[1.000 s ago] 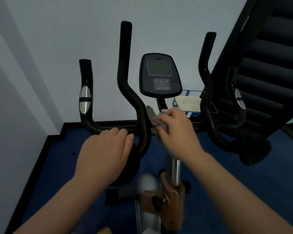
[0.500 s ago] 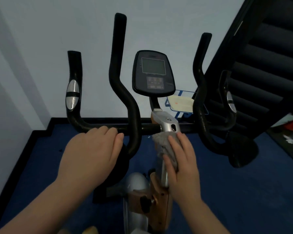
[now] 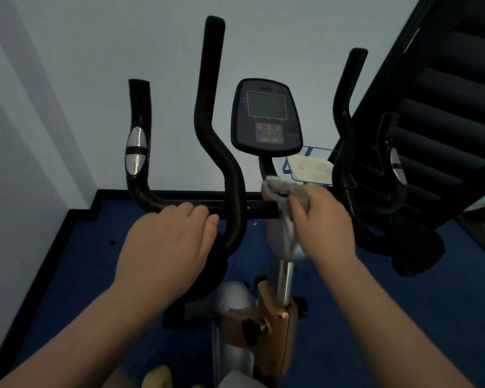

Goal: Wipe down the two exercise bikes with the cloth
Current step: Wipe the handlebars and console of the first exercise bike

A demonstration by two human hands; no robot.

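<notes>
left hand [image 3: 165,245] curled over handlebar [image 3: 179,204] | right hand [image 3: 324,219] presses cloth [image 3: 284,191]

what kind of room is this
Probably a home workout corner under a staircase: an exercise bike with a console stands on blue carpet, with dark stairs rising on the right.

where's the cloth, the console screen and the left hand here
cloth [image 3: 282,191], head view, on the grey fold above the right hand's fingers
console screen [image 3: 266,104], head view, middle of the display
left hand [image 3: 168,242], head view, back of the hand
</notes>
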